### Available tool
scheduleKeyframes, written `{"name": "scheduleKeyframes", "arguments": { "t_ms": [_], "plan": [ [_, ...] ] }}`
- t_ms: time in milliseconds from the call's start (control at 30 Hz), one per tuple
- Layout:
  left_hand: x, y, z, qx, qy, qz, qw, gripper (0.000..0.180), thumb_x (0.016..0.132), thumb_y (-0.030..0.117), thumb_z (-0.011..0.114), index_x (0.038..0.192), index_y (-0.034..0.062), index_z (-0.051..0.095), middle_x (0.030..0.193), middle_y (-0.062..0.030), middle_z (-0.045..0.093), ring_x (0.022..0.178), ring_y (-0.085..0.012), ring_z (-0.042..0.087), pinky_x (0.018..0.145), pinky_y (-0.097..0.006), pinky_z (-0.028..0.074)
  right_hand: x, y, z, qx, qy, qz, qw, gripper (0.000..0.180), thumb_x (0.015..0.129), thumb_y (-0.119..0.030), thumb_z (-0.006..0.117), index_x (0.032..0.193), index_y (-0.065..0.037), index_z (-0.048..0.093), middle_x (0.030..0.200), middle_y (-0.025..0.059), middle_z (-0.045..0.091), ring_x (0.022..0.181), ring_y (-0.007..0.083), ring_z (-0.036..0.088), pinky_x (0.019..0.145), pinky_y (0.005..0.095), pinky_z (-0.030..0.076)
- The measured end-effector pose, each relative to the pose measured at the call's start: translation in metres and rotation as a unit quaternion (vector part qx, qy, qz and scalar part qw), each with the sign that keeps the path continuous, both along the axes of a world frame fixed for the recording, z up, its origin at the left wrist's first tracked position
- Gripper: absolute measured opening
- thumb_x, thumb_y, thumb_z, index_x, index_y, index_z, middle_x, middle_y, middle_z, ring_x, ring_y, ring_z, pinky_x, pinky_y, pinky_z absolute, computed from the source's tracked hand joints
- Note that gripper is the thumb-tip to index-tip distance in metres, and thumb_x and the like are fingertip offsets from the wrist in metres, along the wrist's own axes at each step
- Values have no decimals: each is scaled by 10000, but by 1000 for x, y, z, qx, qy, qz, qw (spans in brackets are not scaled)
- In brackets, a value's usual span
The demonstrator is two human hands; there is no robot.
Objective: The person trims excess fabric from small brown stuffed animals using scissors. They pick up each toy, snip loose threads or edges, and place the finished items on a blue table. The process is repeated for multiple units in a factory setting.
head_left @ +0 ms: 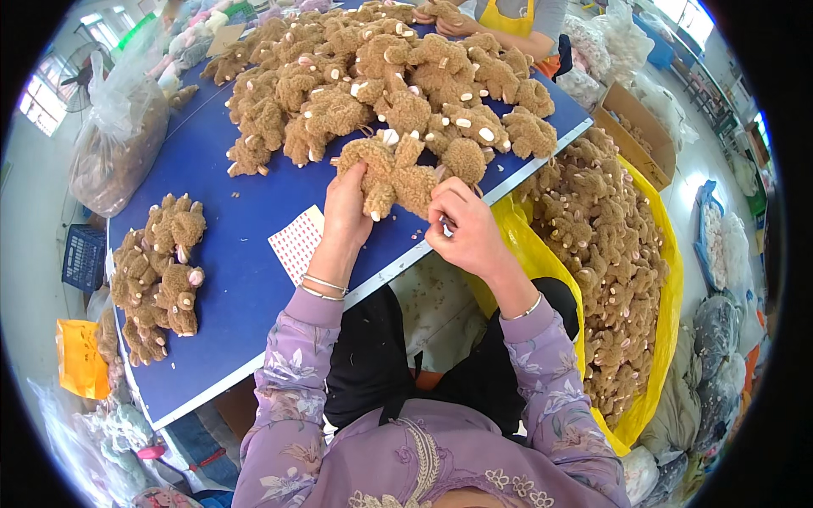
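Note:
A curly brown plush toy with small pale tips lies on its back or side at the near edge of the blue table. My left hand grips its left end, the thumb on top. At the toy's right end my right hand is closed in a pinch against the plush. Something small and dark shows between its curled fingers, too hidden to name. A sheet with rows of small red marks rests beside my left wrist.
A large heap of similar plush toys covers the far table. A smaller group sits at the left. A yellow sack full of them stands at my right, by a cardboard box. Across the table, another person's hands handle a toy.

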State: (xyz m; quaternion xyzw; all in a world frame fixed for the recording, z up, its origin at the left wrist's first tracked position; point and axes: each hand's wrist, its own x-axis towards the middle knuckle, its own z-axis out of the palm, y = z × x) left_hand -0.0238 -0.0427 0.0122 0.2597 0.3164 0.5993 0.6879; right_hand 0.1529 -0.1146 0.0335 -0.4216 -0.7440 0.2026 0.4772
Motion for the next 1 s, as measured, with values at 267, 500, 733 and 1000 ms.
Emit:
{"name": "scheduleKeyframes", "arguments": {
  "t_ms": [267, 500, 733, 1000],
  "plan": [
    [5, -4, -1, 50, 4, -54, 997, 307, 966, 154, 482, 1209, -33, 496, 1130, -124, 599, 1008, -217, 611, 851, -341, 511, 27, 11, -4, -133, 302, -26, 944, 177, 815, 21, 600, 963, -55, 539, 961, -10, 573, 642, -9, 423, 556, 160, 354],
    [9, -10, 2, 42, 2, -104, 994, 313, 968, 182, 484, 1215, -11, 489, 1116, -123, 610, 952, -216, 636, 761, -339, 541, 15, 8, -3, -63, 134, -52, 988, 279, 763, 6, 686, 1001, -89, 575, 884, -44, 555, 637, 5, 392, 537, 174, 318],
    [7, -7, -3, 69, 39, -54, 995, 286, 967, 160, 482, 1186, -19, 519, 1099, -114, 623, 941, -199, 639, 787, -318, 530, 11, 9, -4, -113, 243, -79, 960, 136, 807, -42, 690, 833, -57, 558, 695, -50, 511, 626, 11, 429, 544, 184, 352],
    [-2, -7, 3, 121, 16, -49, 991, 265, 954, 127, 494, 1147, -46, 548, 1077, -123, 637, 955, -197, 637, 854, -318, 514, 40, 7, -6, -227, 246, -1, 942, 189, 790, -92, 707, 738, -79, 527, 666, -74, 490, 596, 7, 399, 539, 179, 331]
  ]
}}
